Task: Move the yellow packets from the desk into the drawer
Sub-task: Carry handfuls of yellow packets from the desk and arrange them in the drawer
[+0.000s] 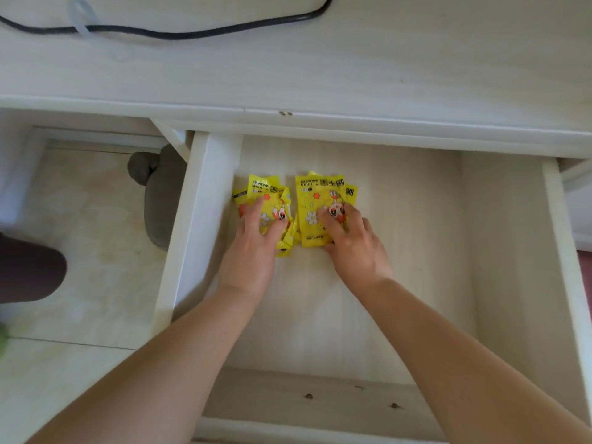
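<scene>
The yellow packets (306, 200) lie in two stacks near the back left corner of the drawer (198, 225); the left hand (253, 251) and right hand (355, 248) each curl their fingers over one stack, thumb at its near edge; they are likely light, crinkly and slippery, so best pinched by the edges.

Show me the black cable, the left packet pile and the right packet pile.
black cable (179, 35): head view, mid-length.
left packet pile (262, 187): head view, upper part.
right packet pile (309, 200): head view, upper left.
</scene>
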